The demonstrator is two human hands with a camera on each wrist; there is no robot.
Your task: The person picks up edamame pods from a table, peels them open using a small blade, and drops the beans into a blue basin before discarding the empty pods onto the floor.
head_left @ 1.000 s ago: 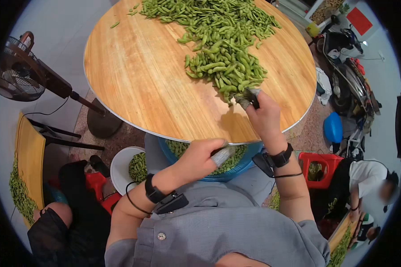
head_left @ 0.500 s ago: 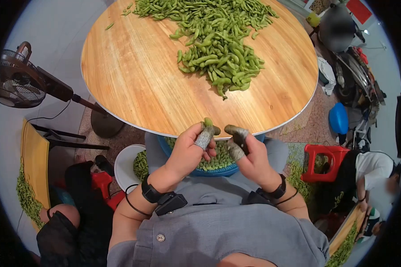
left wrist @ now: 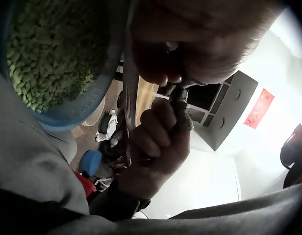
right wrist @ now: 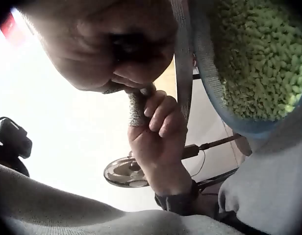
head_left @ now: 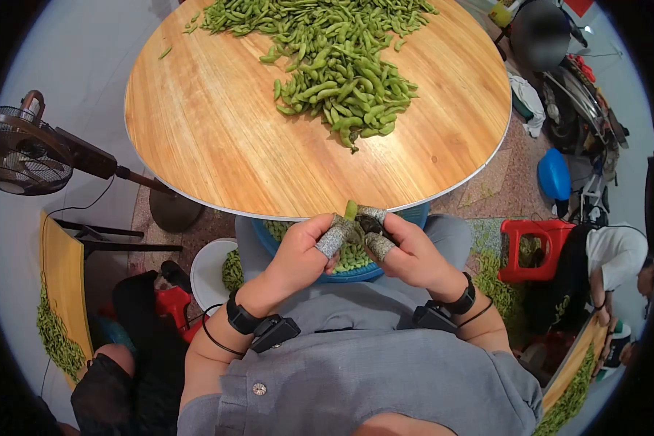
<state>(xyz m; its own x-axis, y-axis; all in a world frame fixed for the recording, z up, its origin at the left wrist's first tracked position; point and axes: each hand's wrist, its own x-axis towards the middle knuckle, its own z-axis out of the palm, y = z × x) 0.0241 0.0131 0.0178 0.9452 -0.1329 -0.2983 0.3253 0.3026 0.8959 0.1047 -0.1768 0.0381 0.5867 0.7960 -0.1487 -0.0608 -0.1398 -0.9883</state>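
My two hands meet over the near edge of the round wooden table. The left hand pinches a green edamame pod, whose tip sticks up between the fingers. Against the same pod, the right hand brings its thumb and fingertips, which touch the left ones. Grey tape wraps the thumbs and some fingertips. Most of the pod is hidden by the fingers. Below sits a blue basket in my lap, with shelled beans filling much of it in the right wrist view.
A heap of edamame pods covers the table's far middle. To the left are a standing fan and a white bucket. On the right are a red stool, a blue basin and a seated person.
The right hand has come back from the pod heap to the table's near edge. Both hands, first apart, have now closed together around one pod.
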